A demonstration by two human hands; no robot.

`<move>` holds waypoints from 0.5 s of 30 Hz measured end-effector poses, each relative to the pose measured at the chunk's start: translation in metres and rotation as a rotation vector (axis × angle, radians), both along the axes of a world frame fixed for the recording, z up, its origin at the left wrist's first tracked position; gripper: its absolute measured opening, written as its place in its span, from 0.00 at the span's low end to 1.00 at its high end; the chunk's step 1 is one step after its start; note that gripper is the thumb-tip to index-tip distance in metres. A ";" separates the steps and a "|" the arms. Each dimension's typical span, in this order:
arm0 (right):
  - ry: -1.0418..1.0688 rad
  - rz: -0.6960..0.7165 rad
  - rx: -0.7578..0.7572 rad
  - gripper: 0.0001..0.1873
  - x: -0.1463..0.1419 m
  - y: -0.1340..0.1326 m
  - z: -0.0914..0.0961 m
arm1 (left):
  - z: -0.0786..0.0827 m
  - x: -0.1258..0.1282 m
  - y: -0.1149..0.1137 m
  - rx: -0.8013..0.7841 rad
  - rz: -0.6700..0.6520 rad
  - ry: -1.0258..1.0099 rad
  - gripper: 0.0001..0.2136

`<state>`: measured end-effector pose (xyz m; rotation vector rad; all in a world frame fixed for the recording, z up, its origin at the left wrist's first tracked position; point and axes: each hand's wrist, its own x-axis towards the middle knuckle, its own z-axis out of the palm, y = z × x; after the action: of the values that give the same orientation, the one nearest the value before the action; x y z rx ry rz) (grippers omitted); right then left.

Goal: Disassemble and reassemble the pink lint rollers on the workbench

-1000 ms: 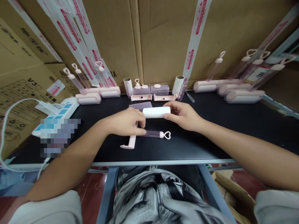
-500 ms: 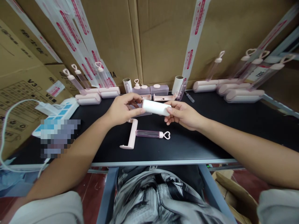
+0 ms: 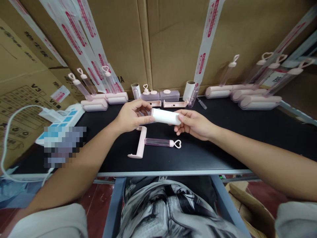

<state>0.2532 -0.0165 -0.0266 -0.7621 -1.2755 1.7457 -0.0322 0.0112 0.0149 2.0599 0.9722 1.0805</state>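
Observation:
A white paper roll (image 3: 165, 116) is held above the black table (image 3: 223, 138) between both hands. My left hand (image 3: 131, 115) pinches its left end with curled fingers. My right hand (image 3: 194, 124) grips its right end from below. Under the roll lies a pink lint-roller frame (image 3: 140, 142) joined to a clear pink handle with a heart-shaped tip (image 3: 162, 142). A translucent purple cover (image 3: 146, 114) lies flat behind my left hand, mostly hidden.
Finished pink rollers stand at the back left (image 3: 95, 104) and back right (image 3: 257, 100). Loose parts, another white roll (image 3: 188, 90) and purple covers (image 3: 169, 96) line the cardboard wall. A power strip (image 3: 58, 119) with a white cable sits at left.
My left hand let go of the handle on the table and rose to the roll's left end. Both hands now hold the roll, lifted slightly and tilted.

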 end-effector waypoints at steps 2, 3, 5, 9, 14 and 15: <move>0.020 -0.036 0.006 0.27 -0.001 -0.001 0.002 | 0.001 0.000 -0.001 -0.045 -0.009 0.002 0.25; 0.031 -0.061 0.012 0.27 -0.002 -0.002 0.004 | 0.001 0.000 -0.001 -0.061 -0.014 -0.010 0.25; 0.045 -0.110 0.025 0.26 -0.001 -0.002 0.007 | 0.003 -0.002 0.001 -0.076 -0.018 -0.053 0.26; 0.057 -0.196 0.057 0.26 0.002 0.000 0.013 | 0.010 -0.013 0.009 -0.016 0.045 -0.026 0.23; 0.057 -0.240 0.068 0.27 0.006 0.003 0.012 | 0.010 -0.031 0.021 0.100 0.118 0.360 0.13; 0.055 -0.242 0.064 0.27 0.005 0.002 0.012 | 0.008 -0.033 0.023 0.116 0.124 0.410 0.13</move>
<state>0.2587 -0.0141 -0.0145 -0.7910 -1.1460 1.5152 -0.0653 0.0339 0.0231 2.3999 1.2747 0.8028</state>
